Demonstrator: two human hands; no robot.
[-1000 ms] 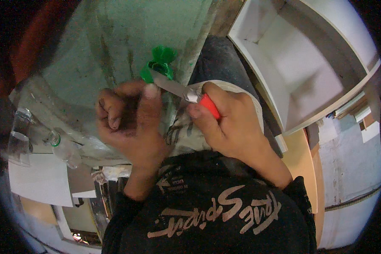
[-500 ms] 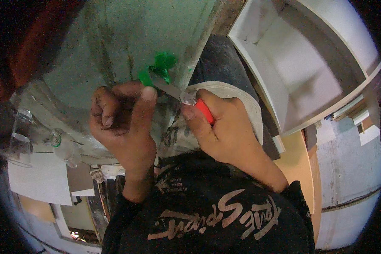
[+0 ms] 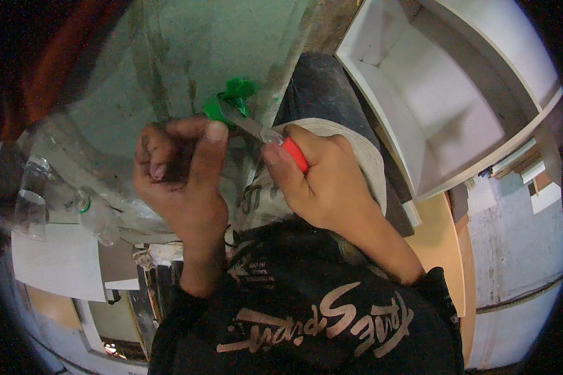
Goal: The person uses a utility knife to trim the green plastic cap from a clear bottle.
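Observation:
My right hand is closed around a utility knife with a red handle and a flat metal blade. The blade points up and left, its tip side against a crumpled piece of thin green plastic. With thumb and forefinger, my left hand pinches the lower left end of that plastic; the other fingers are curled in. Where the blade and plastic meet, it is partly hidden whether the edge cuts in. Both hands are held in front of my body, over the near edge of a greenish tabletop.
A clear plastic cup and a clear bottle with a green ring are at the left. To the right stands an open white box-like cabinet part. Below it is a yellowish board. White panels are at lower left.
My right hand with the knife has shifted slightly up and left. The green plastic has bent and folded a little differently near the blade. My left hand keeps its pinch.

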